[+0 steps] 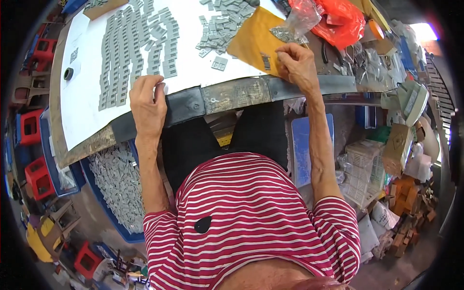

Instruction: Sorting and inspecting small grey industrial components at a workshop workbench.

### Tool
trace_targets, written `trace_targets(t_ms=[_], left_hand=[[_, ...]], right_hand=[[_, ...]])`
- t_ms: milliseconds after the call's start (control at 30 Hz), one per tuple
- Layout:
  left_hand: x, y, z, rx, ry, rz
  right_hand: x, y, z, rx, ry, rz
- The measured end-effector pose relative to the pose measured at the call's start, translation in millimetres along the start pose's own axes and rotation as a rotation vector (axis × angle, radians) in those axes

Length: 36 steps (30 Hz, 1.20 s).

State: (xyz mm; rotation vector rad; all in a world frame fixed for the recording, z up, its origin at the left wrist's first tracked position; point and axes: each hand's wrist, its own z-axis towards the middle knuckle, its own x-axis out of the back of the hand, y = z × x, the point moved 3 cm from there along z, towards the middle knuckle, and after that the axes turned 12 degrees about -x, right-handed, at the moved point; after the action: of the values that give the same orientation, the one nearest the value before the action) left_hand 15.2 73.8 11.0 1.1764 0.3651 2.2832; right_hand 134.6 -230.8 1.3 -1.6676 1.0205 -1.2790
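Note:
My left hand (146,104) is at the table's near edge, beside overlapping rows of small grey plastic parts (116,58). Its thumb and fingers are curled together; whatever they may hold is too small to make out. Over an orange-yellow sheet (249,36), my right hand (300,67) has thumb and forefinger pinched, with their contents hidden. Left of these fingertips lie a few small dark pieces (266,62) on the sheet. A loose heap of grey parts (220,29) borders the sheet, and a single grey part (219,63) sits apart on the white paper (188,63).
A clear bag of small metal bits (285,34) and a red plastic bag (340,24) lie at the far right, near dark-handled pliers (325,52). A black tape roll (68,74) is at left. Below the table stands a blue bin (130,237) of grey parts.

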Motion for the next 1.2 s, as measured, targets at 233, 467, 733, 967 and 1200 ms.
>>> trace_targets(t_ms=[233,467,733,967,1200], left_hand=[[-13,19,0,-0.062,-0.035,-0.011],[-21,25,2,-0.052,-0.051,-0.092],[-22,28,3,-0.048,-0.063,-0.102],[-31,31,14,-0.076,-0.055,-0.141],[-62,38,33,-0.058,-0.109,-0.188]], right_hand=[[1,8,12,0.163,-0.016,-0.352],[-6,5,17,0.25,-0.009,-0.498],[-19,-9,22,0.3,-0.05,-0.569],[-22,-11,21,0.461,0.026,-0.774],[-31,-11,21,0.574,0.068,-0.924]])
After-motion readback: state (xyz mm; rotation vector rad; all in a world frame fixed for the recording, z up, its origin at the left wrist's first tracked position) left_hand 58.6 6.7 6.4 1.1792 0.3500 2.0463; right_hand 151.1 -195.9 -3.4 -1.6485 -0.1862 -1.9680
